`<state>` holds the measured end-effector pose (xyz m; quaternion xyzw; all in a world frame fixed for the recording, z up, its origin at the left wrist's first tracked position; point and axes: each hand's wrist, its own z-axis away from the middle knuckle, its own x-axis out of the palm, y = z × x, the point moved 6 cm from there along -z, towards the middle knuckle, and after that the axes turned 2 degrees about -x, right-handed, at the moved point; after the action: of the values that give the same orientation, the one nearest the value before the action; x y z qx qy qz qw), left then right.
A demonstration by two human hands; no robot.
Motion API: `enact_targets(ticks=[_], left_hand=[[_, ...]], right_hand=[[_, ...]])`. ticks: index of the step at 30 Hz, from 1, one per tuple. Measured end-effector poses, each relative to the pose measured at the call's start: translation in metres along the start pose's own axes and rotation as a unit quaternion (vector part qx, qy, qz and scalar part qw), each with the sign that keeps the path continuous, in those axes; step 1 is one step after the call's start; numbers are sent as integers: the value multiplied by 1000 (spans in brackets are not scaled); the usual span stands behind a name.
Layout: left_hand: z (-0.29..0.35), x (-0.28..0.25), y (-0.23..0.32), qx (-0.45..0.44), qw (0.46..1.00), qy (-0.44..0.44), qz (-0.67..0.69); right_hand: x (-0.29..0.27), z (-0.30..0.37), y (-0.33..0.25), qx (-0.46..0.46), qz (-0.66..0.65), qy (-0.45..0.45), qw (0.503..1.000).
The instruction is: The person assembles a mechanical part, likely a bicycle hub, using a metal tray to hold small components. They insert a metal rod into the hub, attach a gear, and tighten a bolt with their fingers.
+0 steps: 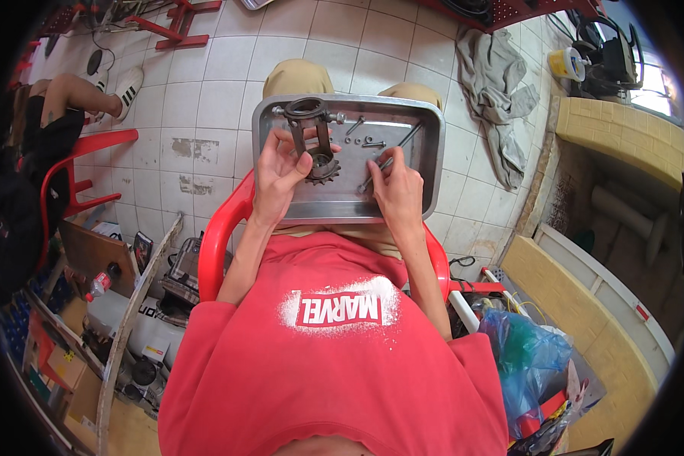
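A steel tray rests across my lap. My left hand is closed around a dark metal frame, held upright over the tray's left side. It has a ring at the top, side bars with bolts, and a toothed sprocket at its lower end. My right hand pinches a long thin bolt at the tray's right side. Another long bolt lies slanted beyond that hand. Between the hands, short bolts and small nuts lie on the tray's floor.
I sit on a red plastic chair. A grey cloth lies on the tiled floor to the right, near a yellow bucket. Another person's leg shows at far left. Cluttered tools and a blue plastic bag stand at either side.
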<state>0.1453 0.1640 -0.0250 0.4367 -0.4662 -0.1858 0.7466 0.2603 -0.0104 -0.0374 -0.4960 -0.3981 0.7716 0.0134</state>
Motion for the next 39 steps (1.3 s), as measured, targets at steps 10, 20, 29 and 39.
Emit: enact_targets(ticks=[10, 20, 29, 39], left_hand=[[-5, 19, 7, 53, 998, -18, 0], [-8, 31, 38, 175, 949, -1, -261], [-28, 35, 36, 9, 990, 106, 89], [-29, 34, 39, 12, 989, 120, 80]], right_hand=[[-9, 18, 11, 70, -255, 37, 964], [-22, 36, -1, 14, -400, -94, 912], [-51, 38, -28, -46, -335, -51, 940], [-89, 28, -61, -120, -119, 69, 983]])
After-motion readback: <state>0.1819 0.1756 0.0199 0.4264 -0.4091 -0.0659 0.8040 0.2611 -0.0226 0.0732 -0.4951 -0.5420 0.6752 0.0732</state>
